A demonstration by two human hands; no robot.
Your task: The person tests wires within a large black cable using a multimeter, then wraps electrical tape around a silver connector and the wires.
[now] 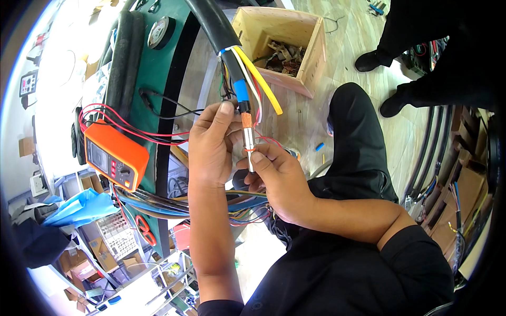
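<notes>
A green tabletop (150, 68) fills the upper left of the view, seen from above by a seated person in black clothing. A thick black cable (211, 23) runs across it toward the person, its outer sheath stripped back so that smaller cores fan out: a yellow core (263, 87), a white one beside it, and a blue core (240, 89). Beyond the cable end a plywood box (282, 47) stands on the wooden floor with scraps of stripped wire inside. A second person's black shoes (369, 60) and dark trouser legs stand at the upper right, well apart from the hands. An orange multimeter (115, 155) lies on the tabletop at the left, its red test leads (132, 131) looping toward the cable.

The left hand (211, 145) is raised in the middle of the view, thumb and fingers closed around the blue core just below its stripped end. The right hand (274, 176) sits just below and to the right, fingers pinched on a silver metal cable lug (249, 145). The lug stands nearly upright between the two hands, and bare copper strands (246, 122) show at its top where the blue core meets it; whether the strands are fully seated in the barrel is hard to tell. A thin red wire (266, 140) curls over the right hand's fingers, touching the lug.
</notes>
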